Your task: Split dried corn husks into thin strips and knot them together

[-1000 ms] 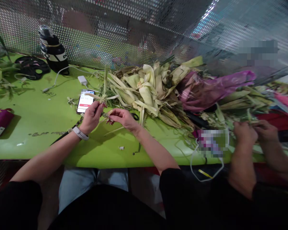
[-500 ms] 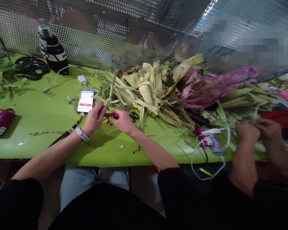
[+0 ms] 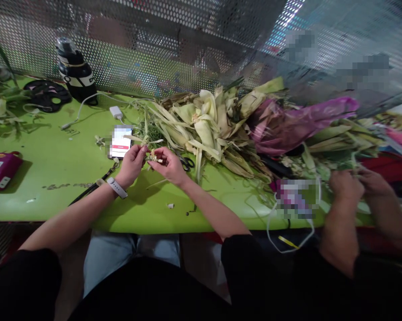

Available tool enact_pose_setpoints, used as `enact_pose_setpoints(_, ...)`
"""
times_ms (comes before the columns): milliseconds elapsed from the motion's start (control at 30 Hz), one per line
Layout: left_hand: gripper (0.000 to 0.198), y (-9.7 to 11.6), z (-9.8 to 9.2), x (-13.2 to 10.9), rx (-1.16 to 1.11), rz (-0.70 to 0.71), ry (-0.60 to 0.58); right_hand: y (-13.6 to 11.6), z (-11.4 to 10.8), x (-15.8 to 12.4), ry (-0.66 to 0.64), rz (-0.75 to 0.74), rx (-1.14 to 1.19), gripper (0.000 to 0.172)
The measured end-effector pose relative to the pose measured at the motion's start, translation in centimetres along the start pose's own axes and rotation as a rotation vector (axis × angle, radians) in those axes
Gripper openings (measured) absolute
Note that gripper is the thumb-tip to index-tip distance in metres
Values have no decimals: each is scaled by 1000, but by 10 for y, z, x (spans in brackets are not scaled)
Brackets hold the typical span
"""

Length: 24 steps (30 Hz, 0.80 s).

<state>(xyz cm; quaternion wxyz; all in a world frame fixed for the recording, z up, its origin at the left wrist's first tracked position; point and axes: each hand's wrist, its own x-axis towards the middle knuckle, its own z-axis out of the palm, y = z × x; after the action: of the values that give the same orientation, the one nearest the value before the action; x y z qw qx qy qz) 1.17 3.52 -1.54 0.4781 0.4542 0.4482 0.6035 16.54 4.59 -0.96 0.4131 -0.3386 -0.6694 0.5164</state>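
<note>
My left hand, with a white wristband, pinches the small husk piece, whose pale strips stick up and out to both sides. Close on its right, my right hand is closed on the lower part of the same pale piece, the fingers curled around it. Just behind my left hand lies a lit phone. Black scissors rest right beside my right hand. Beyond them spreads a large heap of dry corn husks.
A dark bottle stands at the back left, near a white adapter. A purple power socket sits at the left. Right of the heap are a pink plastic bag, cables and another person's hands.
My right hand has turned and opened slightly, showing more of the pale piece. The upright strip has dropped lower and my left hand has shifted slightly.
</note>
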Motion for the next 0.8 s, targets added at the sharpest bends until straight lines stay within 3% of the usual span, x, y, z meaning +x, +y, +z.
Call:
enact_pose_setpoints(300, 21, 2, 4, -6, -30, -111, -55, -9, -10, -1, -91, -16, -246, 21)
enact_pose_setpoints(433, 23, 0, 6, -9, 15, -85, -110, -9, -12, -1, -114, -24, -318, 12)
enact_pose_setpoints(533, 24, -1, 6, -7, -10, -107, -130, -7, -13, 4, -157, 110, -112, 16)
enact_pose_setpoints(667, 26, 1, 1, -1, -125, -208, -61, -8, -16, 10, -170, 318, 237, 35)
enact_pose_setpoints(800, 26, 2, -1, 1, -163, -236, -21, -12, -16, 11, -136, 342, 253, 34)
